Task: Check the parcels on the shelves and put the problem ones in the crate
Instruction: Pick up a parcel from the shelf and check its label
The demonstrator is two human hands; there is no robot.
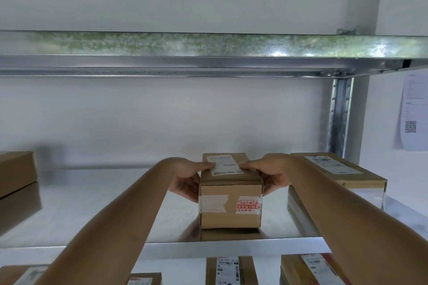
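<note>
Now the small cardboard parcel [230, 192] stands near the front edge of the metal shelf [92, 203], held from both sides. Left hand [186, 179] grips its left face, thumb on top touching the white shipping label [225, 165]; right hand [269, 177] grips the right face, thumb also at the label's edge. Label text is too blurred to read. On the front, below the hands, a clear tape strip [214, 203] and a red-and-white sticker [249, 206] w/ handling symbols; characters not legible. Right of the right hand, a flat parcel [340, 172] w/ its own label. Far left, another box [16, 172]. Below the grip, on the lower shelf, more labelled parcels [228, 271]. On the wall at right, a paper sheet [413, 111] w/ QR code.
</note>
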